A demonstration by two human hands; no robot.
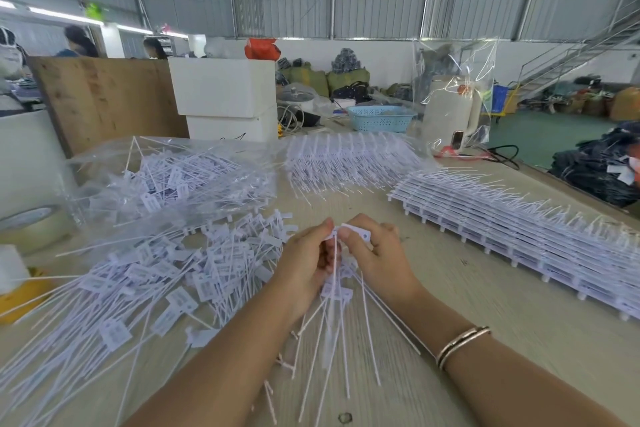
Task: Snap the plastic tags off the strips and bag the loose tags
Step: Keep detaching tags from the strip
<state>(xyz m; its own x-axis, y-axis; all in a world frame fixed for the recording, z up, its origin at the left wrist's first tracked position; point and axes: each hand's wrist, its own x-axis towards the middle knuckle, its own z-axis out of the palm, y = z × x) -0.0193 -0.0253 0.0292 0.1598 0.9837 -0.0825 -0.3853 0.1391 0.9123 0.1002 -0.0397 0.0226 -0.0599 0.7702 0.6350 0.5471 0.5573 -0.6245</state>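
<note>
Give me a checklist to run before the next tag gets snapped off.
1. Left hand grips the bundle of tails: ok.
2. Right hand pinches the tag at the top: ok.
3. Room on the loose tag pile to the left to drop it: ok.
4. Clear bag behind the pile is open to take tags: cannot tell.
5. Stacked strips to the right wait within view for the next pick: ok.
6. Tag already separated from its strip: cannot tell.

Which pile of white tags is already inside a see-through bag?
The far-left pile: clear plastic wraps it. The loose pile nearer the left hand lies bare on the table.
</note>
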